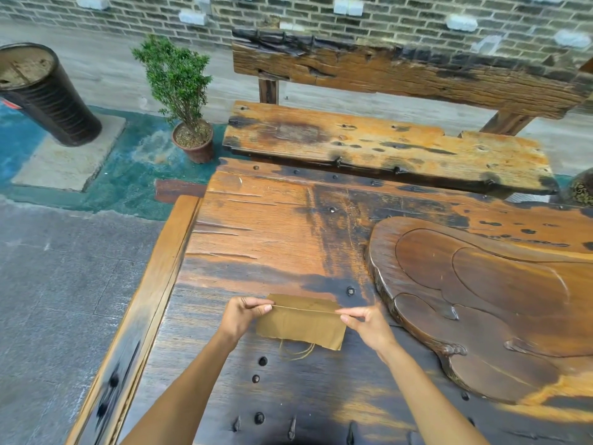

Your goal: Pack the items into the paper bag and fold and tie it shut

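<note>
A brown paper bag lies flat on the dark wooden table, its twine handles sticking out at the near edge. A thin string runs taut across the bag's upper part. My left hand pinches the string's left end at the bag's left edge. My right hand pinches the right end at the bag's right edge. No other loose items are in view; whatever is inside the bag is hidden.
A carved wooden tray fills the table's right side. A wooden bench stands beyond the far edge. On the floor to the left are a potted shrub and a dark ribbed planter. Metal studs dot the tabletop.
</note>
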